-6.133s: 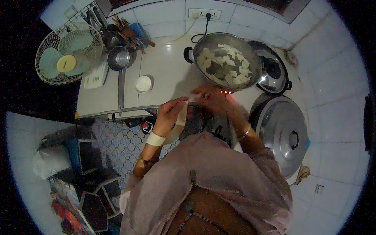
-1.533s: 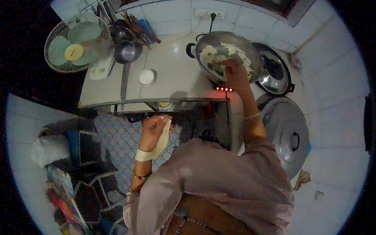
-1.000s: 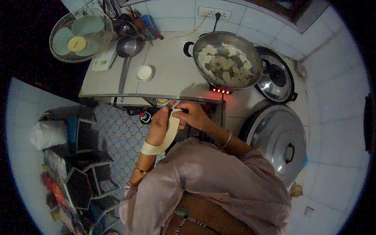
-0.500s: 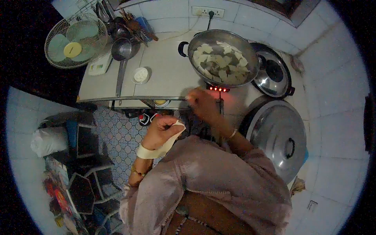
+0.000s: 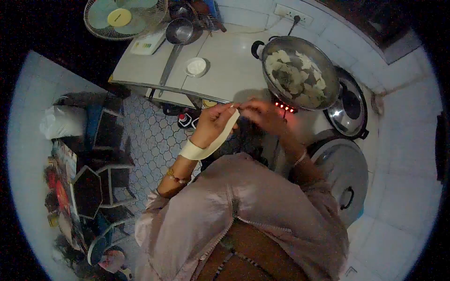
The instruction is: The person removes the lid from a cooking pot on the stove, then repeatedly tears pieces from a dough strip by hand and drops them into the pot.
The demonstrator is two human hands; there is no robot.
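A long pale strip of dough [image 5: 225,131] drapes over the back of my left wrist, and its upper end lies in the closed fingers of my left hand [image 5: 209,125]. My right hand [image 5: 266,116] meets that end from the right, its fingers pinched at the strip's tip; they are slightly blurred. Beyond my hands, a wide wok [image 5: 333,89] with black handles holds many torn, flat dough pieces [image 5: 293,77] in liquid. It stands on a cooker with glowing red lights [image 5: 284,107].
On the counter [image 5: 229,56] sit a small bowl of white stuff [image 5: 196,67], a long-handled ladle [image 5: 171,65] and a scale [image 5: 146,44]. A fan [image 5: 117,18] stands at the back left. A shiny lid [image 5: 344,110] and a big lidded pot [image 5: 342,173] are at the right.
My right hand has come back from near the wok to the strip's end beside my left hand. My left hand has risen with the strip. The view has shifted and tilted.
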